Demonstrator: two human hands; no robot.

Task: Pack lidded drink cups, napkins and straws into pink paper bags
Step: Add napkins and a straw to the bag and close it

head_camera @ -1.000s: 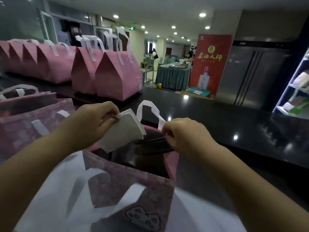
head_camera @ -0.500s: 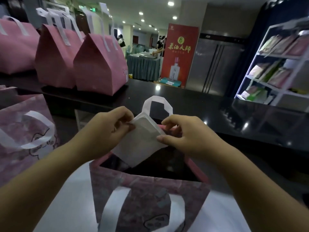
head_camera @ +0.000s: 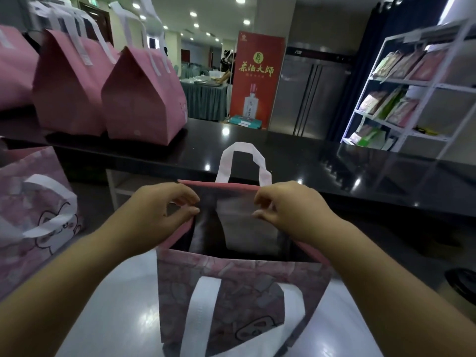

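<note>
Head view: open pink bag (head_camera: 242, 292) stands upright on the white tabletop (head_camera: 123, 305), right in front, mouth wide. A napkin (head_camera: 247, 225) is inside, flat against the far wall, top edge just under the rim. The rest of the interior is dark, so I can't tell if a cup or straw is in there.

Left hand (head_camera: 162, 210) is at the left rim, right hand (head_camera: 288, 210) at the far-right corner by the rear handle (head_camera: 243, 161). Both have fingers curled with thumb close to fingertips. Can't tell whether either pinches the rim or the napkin, or just hovers.

Handling, my read:
- Napkin: near weightless, limp, will fold or slide down the wall. Take it by the top edge.
- Bag: light, walls soft and creasable, tips easily if nothing heavy is in it. Hold at the rim corners or handles, not mid-wall.

Finished closed bags (head_camera: 144, 99) are lined up on the black tabletop (head_camera: 309, 161) behind. Another open bag (head_camera: 33, 202) is at left.
</note>
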